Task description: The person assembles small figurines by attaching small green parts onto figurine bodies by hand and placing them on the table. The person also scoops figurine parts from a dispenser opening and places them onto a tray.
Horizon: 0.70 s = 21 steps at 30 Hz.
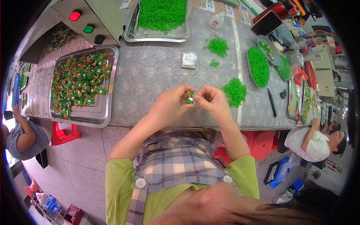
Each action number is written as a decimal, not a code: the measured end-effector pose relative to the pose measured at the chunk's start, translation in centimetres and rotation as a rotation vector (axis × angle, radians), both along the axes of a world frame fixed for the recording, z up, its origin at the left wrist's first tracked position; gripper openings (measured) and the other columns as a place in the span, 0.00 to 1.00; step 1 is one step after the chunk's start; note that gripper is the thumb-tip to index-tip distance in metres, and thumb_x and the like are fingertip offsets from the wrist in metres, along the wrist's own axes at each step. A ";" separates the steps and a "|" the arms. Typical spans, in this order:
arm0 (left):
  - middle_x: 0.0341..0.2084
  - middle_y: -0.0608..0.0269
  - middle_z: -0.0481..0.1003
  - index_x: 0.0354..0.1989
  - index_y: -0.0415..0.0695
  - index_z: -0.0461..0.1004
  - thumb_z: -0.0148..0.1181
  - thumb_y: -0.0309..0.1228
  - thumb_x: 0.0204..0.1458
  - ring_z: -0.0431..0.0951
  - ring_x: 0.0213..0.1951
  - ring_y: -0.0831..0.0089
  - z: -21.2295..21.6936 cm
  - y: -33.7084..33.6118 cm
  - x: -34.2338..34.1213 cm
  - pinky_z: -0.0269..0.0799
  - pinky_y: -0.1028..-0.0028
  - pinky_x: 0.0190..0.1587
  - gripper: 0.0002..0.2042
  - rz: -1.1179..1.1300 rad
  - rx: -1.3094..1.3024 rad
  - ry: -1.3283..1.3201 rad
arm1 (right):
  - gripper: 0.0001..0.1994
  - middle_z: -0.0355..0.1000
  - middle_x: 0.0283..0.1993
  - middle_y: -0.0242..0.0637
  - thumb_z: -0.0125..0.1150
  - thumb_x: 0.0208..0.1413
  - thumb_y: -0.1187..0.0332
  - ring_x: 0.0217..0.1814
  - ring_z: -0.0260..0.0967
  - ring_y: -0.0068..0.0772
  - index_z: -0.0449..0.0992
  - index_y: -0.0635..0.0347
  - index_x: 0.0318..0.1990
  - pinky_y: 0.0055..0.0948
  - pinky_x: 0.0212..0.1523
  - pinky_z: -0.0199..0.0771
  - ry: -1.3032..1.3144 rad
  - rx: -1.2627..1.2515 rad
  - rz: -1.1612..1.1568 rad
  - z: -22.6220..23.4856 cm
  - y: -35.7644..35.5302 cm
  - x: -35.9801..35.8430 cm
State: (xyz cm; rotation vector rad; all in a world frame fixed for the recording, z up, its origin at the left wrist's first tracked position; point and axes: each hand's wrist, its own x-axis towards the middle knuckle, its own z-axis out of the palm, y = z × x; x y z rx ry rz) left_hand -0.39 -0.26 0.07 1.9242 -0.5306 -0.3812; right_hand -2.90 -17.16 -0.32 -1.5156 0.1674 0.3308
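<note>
left hand (173, 104) and right hand (213, 103) close together, both pinching one small green, white and orange piece (190, 99) above the gray table (146, 77), near its front edge. green pile (235, 92) just beside right hand; metal tray (98, 110) of similar pieces (77, 83) well left.

Indoors, a long, mottled grey bench (146, 78); red plastic stools (260, 144) stand near its edge on a speckled grey floor (88, 155) of large tiles.
</note>
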 end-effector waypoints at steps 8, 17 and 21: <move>0.27 0.57 0.72 0.39 0.45 0.66 0.61 0.31 0.39 0.72 0.31 0.63 0.5 -0.3 0.0 0.68 0.69 0.34 0.17 -0.003 0.025 -0.031 | 0.05 0.63 0.19 0.23 0.56 0.46 0.72 0.19 0.54 0.09 0.67 0.59 0.23 0.12 0.19 0.50 0.095 0.217 -0.027 -0.6 0.1 -0.3; 0.27 0.58 0.71 0.40 0.45 0.66 0.59 0.32 0.41 0.72 0.30 0.63 0.6 -0.4 0.1 0.67 0.69 0.33 0.16 -0.011 0.016 -0.014 | 0.06 0.61 0.19 0.23 0.56 0.47 0.73 0.19 0.55 0.11 0.65 0.59 0.23 0.12 0.19 0.52 0.021 0.234 -0.156 -0.2 1.2 -0.9; 0.27 0.57 0.71 0.41 0.45 0.66 0.58 0.32 0.41 0.72 0.30 0.63 0.7 -0.4 0.0 0.67 0.70 0.33 0.17 -0.031 -0.009 0.021 | 0.06 0.60 0.19 0.21 0.55 0.46 0.75 0.19 0.52 0.09 0.64 0.59 0.22 0.12 0.19 0.51 -0.089 -0.031 -0.118 -0.1 0.9 -1.1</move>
